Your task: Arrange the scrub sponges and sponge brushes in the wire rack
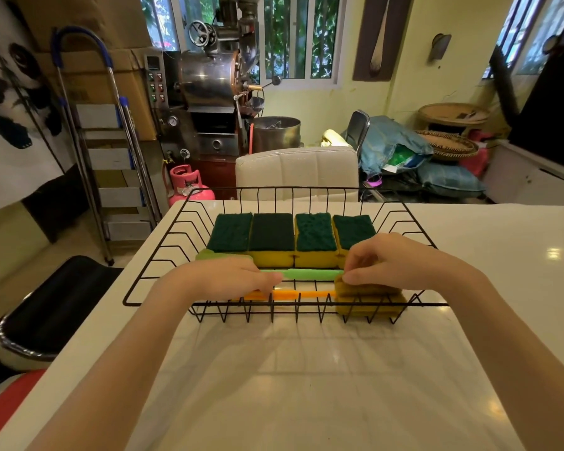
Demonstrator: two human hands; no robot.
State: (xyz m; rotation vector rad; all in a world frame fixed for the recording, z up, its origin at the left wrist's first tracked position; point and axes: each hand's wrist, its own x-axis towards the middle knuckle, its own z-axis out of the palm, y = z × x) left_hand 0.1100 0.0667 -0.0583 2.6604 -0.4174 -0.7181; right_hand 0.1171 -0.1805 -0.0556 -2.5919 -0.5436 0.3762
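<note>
Hands — left (232,276), right (383,260) — pinch green brush (302,274) over rack (163,255); glossy white counter (306,369), cluttered room.

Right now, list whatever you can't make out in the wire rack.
- Head view: the green brush handle's left end, under the left hand.
- The orange brush handle's left end, behind the same hand and rack wires.
- The brushes' sponge heads, partly under the right hand.

Cluttered home workroom, coffee roaster (209,76), gas cylinder (186,185), stepladder (111,151), stacked cardboard boxes (88,60)
</note>
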